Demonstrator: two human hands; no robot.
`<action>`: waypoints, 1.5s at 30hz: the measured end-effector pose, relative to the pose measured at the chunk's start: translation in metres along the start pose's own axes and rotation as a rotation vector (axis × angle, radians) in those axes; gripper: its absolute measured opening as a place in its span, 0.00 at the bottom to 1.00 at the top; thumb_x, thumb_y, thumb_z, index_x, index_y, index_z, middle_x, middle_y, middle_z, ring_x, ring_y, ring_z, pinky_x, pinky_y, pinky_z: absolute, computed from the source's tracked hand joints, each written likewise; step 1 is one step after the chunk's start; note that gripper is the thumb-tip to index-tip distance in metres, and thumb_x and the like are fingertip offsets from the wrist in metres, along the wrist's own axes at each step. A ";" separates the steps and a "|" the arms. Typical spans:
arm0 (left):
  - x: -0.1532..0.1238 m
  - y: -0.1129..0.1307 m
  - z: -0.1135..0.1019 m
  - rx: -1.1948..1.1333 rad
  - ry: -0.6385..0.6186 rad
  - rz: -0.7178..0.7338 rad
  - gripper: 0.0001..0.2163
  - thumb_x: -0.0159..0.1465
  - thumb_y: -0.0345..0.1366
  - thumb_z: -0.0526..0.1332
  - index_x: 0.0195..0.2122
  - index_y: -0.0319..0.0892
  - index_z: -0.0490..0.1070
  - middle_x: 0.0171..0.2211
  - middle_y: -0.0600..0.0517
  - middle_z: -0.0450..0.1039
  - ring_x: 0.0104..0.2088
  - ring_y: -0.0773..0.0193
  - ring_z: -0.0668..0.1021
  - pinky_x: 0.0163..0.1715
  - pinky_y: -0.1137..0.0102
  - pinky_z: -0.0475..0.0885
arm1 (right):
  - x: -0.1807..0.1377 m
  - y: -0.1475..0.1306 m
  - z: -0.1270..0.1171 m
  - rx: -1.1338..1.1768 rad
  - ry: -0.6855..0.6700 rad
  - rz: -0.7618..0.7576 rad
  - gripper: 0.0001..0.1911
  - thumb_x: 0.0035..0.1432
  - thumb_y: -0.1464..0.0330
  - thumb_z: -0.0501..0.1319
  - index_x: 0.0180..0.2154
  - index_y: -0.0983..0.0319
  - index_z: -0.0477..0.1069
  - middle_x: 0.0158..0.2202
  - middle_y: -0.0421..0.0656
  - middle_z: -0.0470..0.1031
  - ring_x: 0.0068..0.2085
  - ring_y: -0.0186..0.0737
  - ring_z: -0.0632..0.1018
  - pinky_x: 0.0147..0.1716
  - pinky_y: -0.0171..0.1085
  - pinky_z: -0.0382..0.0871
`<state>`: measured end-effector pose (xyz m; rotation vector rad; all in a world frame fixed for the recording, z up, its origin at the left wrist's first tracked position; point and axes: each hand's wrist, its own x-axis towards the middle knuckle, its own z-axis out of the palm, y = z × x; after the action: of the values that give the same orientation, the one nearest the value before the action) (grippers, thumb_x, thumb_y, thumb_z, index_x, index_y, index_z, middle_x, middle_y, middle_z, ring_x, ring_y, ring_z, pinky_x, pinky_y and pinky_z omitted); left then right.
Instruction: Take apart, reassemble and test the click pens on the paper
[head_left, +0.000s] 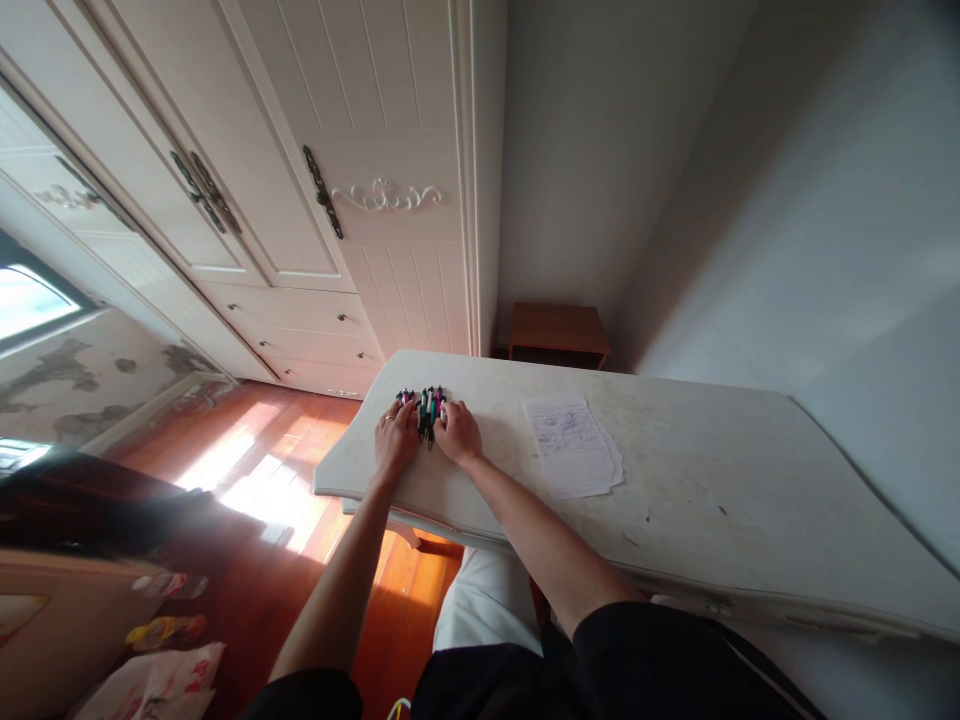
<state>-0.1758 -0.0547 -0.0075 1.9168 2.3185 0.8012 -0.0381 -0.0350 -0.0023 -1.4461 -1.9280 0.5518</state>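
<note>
Several pens (425, 412) lie side by side in a bunch near the left end of a white table (675, 450). Their barrels are dark, green, white and purple, with the tips pointing roughly toward me. My left hand (396, 438), with a ring on one finger, presses against the bunch from the left, fingers curled over the outer pens. From the right, my right hand (459, 432) closes its thumb and fingers against the other side of the bunch. Part of the pens is hidden under my fingers.
Paper sheets (574, 445) with scribbled writing lie right of my hands. A white wardrobe (390, 120) stands behind the table's left part, and a brown wooden cabinet (559, 325) beyond its far edge. Bags (157, 685) and a bottle (171, 585) are at lower left.
</note>
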 end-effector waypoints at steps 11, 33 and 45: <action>0.000 -0.008 0.002 -0.095 0.066 -0.032 0.19 0.64 0.33 0.53 0.57 0.39 0.67 0.57 0.41 0.69 0.58 0.51 0.69 0.58 0.58 0.64 | 0.001 0.013 0.007 0.148 0.038 -0.042 0.15 0.54 0.76 0.55 0.44 0.60 0.70 0.41 0.44 0.73 0.40 0.38 0.74 0.43 0.36 0.69; -0.001 -0.006 0.002 -0.057 0.094 -0.040 0.18 0.68 0.42 0.51 0.52 0.42 0.73 0.57 0.44 0.69 0.57 0.51 0.69 0.59 0.59 0.64 | -0.119 0.015 -0.080 0.856 -0.247 0.067 0.08 0.53 0.72 0.60 0.36 0.59 0.75 0.31 0.41 0.76 0.29 0.34 0.74 0.31 0.34 0.70; -0.003 -0.006 -0.003 -0.112 0.086 -0.073 0.18 0.68 0.44 0.50 0.48 0.42 0.76 0.55 0.45 0.71 0.55 0.53 0.71 0.58 0.60 0.64 | -0.138 0.023 -0.084 0.714 -0.217 -0.061 0.10 0.55 0.75 0.57 0.36 0.57 0.74 0.31 0.41 0.73 0.30 0.35 0.73 0.32 0.34 0.68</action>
<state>-0.1815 -0.0587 -0.0085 1.7766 2.3202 1.0020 0.0611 -0.1634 0.0059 -0.8881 -1.6576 1.2540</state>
